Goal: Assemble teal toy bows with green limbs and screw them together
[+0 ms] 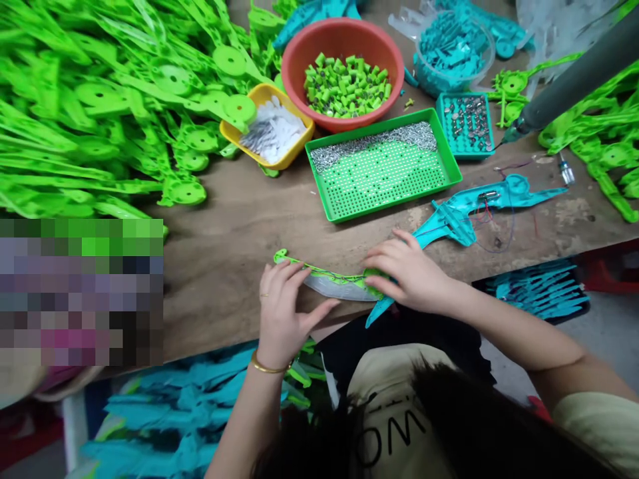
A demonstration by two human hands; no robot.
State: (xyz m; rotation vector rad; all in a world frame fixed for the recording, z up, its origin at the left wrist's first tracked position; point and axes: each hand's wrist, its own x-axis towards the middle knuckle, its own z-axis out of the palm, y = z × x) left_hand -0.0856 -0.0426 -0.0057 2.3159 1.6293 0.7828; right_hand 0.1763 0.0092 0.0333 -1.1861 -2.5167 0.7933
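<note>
Heap of bright-green plastic parts (100, 100) cut off by left edge; grey cylindrical driver (589, 70) cut off at right; right hand (412, 276) hides part of turquoise plastic shell (462, 233)

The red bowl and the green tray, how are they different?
The red bowl is round; the green tray is a rectangle. The bowl has deep walls, while the tray is shallow. The bowl holds light green pieces, but the tray holds tiny silvery bits. Both sit on the wooden table and hold small things.
</note>
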